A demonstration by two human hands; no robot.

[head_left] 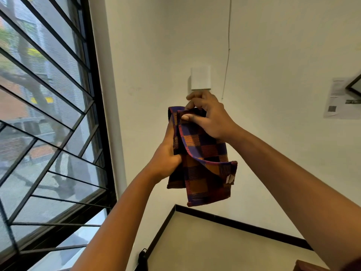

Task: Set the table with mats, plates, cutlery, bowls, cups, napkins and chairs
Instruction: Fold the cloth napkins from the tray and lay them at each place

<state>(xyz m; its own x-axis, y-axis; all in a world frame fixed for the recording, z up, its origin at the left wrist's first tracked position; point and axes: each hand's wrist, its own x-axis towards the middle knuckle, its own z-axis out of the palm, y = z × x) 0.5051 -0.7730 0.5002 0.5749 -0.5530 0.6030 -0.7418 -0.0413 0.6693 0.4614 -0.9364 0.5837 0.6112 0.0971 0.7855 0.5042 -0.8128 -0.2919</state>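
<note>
two bare forearms, no sleeves, hands ungloved

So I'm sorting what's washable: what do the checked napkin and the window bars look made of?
The checked napkin looks like woven cloth, probably cotton: visible thread stripes, soft folds, a sewn tag. The window bars look like black-painted metal: thin, straight, rigid, matte. Both are guesses from looks.

A barred window fills the side left of the hands. Straight behind them a white wall plate sits on the wall, with a thin wire running up just to its right. Far right of the hands, a printed paper is stuck on. Below them, a black skirting strip borders the pale floor.
</note>
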